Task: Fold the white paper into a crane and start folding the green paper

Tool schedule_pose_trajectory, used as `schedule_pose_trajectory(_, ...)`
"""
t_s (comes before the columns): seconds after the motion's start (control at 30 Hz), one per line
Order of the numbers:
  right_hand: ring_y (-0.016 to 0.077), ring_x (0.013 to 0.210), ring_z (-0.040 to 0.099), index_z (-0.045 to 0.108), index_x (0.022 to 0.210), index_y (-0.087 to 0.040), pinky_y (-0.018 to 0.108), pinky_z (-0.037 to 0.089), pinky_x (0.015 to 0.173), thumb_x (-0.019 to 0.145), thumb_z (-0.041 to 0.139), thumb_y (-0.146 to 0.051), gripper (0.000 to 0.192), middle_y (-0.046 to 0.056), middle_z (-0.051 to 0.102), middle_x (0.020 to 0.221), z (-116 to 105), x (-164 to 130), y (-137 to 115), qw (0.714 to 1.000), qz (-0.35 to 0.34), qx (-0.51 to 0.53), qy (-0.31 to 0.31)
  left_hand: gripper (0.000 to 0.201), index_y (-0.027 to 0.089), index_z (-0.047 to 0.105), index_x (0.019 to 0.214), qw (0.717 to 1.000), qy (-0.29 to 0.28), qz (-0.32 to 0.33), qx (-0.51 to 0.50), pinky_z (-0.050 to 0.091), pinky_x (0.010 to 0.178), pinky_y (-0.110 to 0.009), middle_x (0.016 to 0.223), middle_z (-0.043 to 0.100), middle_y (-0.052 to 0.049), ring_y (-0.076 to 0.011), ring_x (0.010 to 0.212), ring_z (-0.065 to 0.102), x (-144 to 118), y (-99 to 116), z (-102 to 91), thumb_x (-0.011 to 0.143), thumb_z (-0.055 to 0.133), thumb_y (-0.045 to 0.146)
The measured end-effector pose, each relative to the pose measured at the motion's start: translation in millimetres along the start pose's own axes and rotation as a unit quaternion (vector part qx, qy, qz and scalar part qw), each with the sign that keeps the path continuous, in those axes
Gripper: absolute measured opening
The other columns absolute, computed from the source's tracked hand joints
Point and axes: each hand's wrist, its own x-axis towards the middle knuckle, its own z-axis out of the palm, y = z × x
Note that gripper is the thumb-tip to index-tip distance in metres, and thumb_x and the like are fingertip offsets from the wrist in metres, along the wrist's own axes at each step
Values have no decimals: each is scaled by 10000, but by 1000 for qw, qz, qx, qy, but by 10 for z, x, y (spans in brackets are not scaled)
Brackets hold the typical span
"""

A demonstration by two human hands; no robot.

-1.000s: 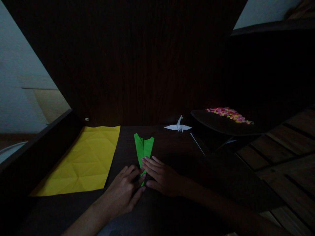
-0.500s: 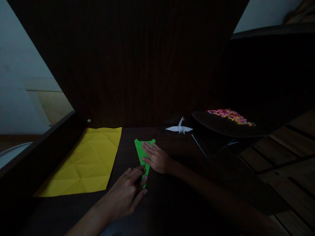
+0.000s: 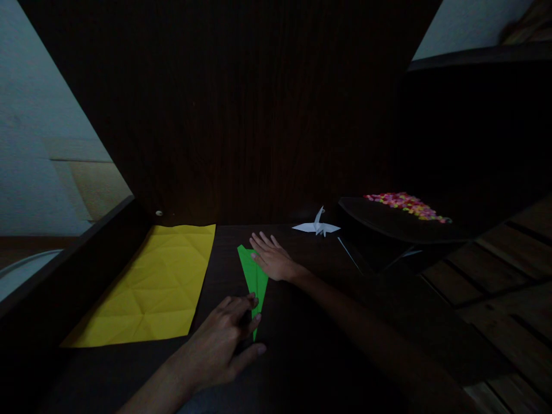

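A folded green paper (image 3: 257,282) lies on the dark wooden surface, broad at its far end and narrowing to a point toward me. My left hand (image 3: 228,333) rests at its lower left, fingertips touching the narrow part and the thumb held apart. Across the paper's upper right corner lies my right hand (image 3: 272,259), flat with its fingers spread, hiding that corner. Neither hand grips anything. A creased yellow paper sheet (image 3: 149,287) is spread out to the left of my left hand.
A white paper crane (image 3: 317,228) stands near the upright dark panel (image 3: 267,115) at the back. Right of it, a dark tray-like thing (image 3: 401,230) carries a heap of small pink and yellow pieces (image 3: 407,207). A raised dark edge (image 3: 73,247) runs along the left.
My right hand has slid forward off the middle of the green paper, fingers spreading wider. My left thumb has moved a little away from the paper's tip.
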Motion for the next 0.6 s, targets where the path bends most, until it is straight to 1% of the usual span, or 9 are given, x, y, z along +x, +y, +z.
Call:
schedule_pose_trajectory(0.1,273,1468,98,274,1502,-159,527,117,1173,1021,196,-440,562,93,194,1582,7,84,27,999,32,-6,0,450,188,669,1200,1000,8,-3,5,496,936,-519,1267,596,-167,-344,1131,587,-3,1,9,844,643,462)
schedule_pose_trajectory(0.2,282,1466,113,298,1495,-179,544,112,1166,1022,199,-429,544,96,205,1578,5,158,50,999,50,-11,4,484,173,679,1191,1000,8,-5,7,497,936,-532,1265,602,-181,-356,1129,592,-1,6,-2,826,656,490)
schedule_pose_trajectory(0.33,296,1458,149,332,1483,-211,554,137,1156,1023,221,-413,514,95,243,1568,10,217,65,998,63,-13,18,407,212,701,1160,1000,1,-6,-12,493,947,-536,1277,607,-163,-345,1171,577,3,19,-47,862,623,477)
schedule_pose_trajectory(0.43,300,1452,179,359,1471,-216,545,160,1153,1022,247,-407,501,92,278,1558,8,219,58,997,64,-14,31,371,227,719,1123,1000,4,-14,-21,478,952,-569,1262,623,-156,-353,1182,574,10,38,-75,858,629,470)
schedule_pose_trajectory(0.5,295,1452,183,389,1457,-189,523,163,1159,1023,250,-404,503,98,299,1550,-15,198,45,997,65,-16,45,368,220,735,1089,999,7,-25,-23,477,944,-585,1253,631,-159,-363,1169,584,18,44,-81,840,646,477)
schedule_pose_trajectory(0.6,250,1459,165,403,1446,-140,444,122,1185,1035,189,-373,519,90,308,1550,-91,136,18,995,65,-19,71,351,224,735,1086,999,2,-24,-23,480,952,-571,1233,649,-143,-350,1175,585,35,26,-80,868,611,470)
